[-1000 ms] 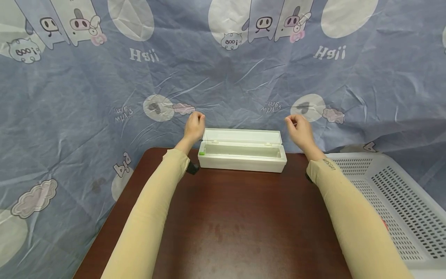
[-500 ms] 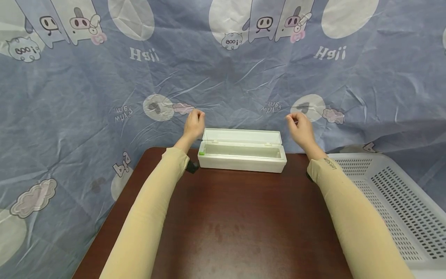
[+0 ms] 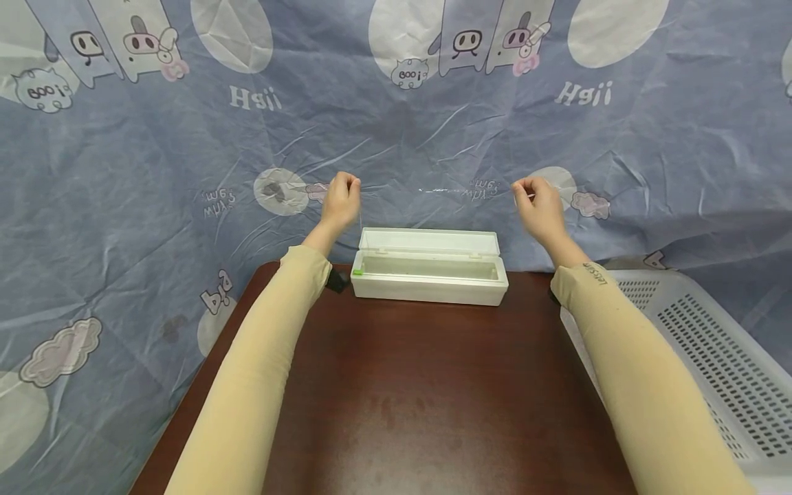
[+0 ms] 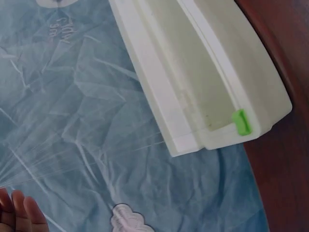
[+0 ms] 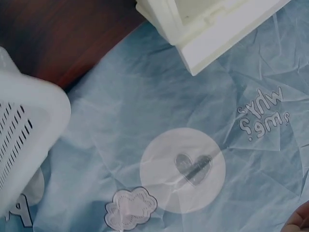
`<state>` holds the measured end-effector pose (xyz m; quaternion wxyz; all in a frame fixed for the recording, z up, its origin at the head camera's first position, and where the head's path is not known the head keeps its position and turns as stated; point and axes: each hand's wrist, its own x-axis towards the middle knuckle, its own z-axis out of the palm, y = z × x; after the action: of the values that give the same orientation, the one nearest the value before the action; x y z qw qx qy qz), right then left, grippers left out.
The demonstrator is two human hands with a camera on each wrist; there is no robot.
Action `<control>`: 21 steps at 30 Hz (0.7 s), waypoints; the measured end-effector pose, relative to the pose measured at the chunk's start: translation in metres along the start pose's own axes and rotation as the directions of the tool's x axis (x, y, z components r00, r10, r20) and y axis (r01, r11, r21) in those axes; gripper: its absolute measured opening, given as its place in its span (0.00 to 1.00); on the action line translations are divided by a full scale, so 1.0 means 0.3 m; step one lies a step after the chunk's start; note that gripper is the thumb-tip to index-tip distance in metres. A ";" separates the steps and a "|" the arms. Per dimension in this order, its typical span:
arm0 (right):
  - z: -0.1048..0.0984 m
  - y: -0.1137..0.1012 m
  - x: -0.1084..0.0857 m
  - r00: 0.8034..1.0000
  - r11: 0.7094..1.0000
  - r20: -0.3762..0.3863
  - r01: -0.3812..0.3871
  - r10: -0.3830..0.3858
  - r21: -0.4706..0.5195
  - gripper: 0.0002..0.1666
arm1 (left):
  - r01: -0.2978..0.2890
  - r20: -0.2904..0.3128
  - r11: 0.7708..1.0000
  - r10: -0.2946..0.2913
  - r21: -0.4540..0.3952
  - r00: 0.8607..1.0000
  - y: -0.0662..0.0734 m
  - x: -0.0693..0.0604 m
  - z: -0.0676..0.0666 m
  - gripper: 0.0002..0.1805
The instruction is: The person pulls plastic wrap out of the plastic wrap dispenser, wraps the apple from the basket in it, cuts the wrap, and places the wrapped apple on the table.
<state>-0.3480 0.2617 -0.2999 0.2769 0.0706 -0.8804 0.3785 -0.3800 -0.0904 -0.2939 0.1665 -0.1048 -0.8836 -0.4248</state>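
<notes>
Clear cling film (image 4: 19,166) stretches up from a long white cling film dispenser (image 3: 430,289) at the back of the table; its creases gather at my left fingers in the left wrist view. My left hand (image 3: 342,203) pinches the film above the dispenser's left end. Level with it, past the right end, my right hand (image 3: 543,210) pinches with thumb and fingers, apparently on the film's other corner. The film is nearly invisible between them, save for a thin glint. The dispenser's lid (image 3: 430,240) stands raised, and a green slider (image 4: 242,122) sits at its left end.
A white perforated basket (image 3: 711,330) stands at the right, partly behind my right sleeve. The dark brown table (image 3: 427,385) stretches in front of the dispenser. A blue-grey printed cloth (image 3: 396,137) hangs right behind the table.
Both hands have risen, mostly within the last half second, and the right has shifted slightly right. A thin glint of film now shows between them. The dispenser stays in place.
</notes>
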 end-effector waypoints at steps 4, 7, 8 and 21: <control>-0.015 -0.013 0.008 1.000 1.000 0.007 0.002 -0.002 -0.012 0.23 | -0.003 -0.018 1.000 0.004 0.017 1.000 0.017 0.010 -0.008 0.15; -0.019 -0.020 0.013 1.000 1.000 -0.002 0.002 -0.002 -0.015 0.23 | -0.001 -0.035 1.000 0.002 0.015 0.999 0.026 0.015 -0.012 0.15; -0.020 -0.023 0.015 1.000 1.000 -0.004 0.000 0.000 -0.013 0.23 | 0.000 -0.041 1.000 0.000 0.010 0.999 0.029 0.017 -0.013 0.15; -0.048 -0.079 0.052 0.997 1.000 -0.067 0.028 -0.028 -0.014 0.21 | -0.043 -0.058 0.999 0.042 -0.020 0.997 0.081 0.041 -0.062 0.15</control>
<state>-0.3469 0.2566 -0.2686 0.3123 0.0682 -0.8719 0.3709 -0.3797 -0.0893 -0.2609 0.2000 -0.1130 -0.8714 -0.4334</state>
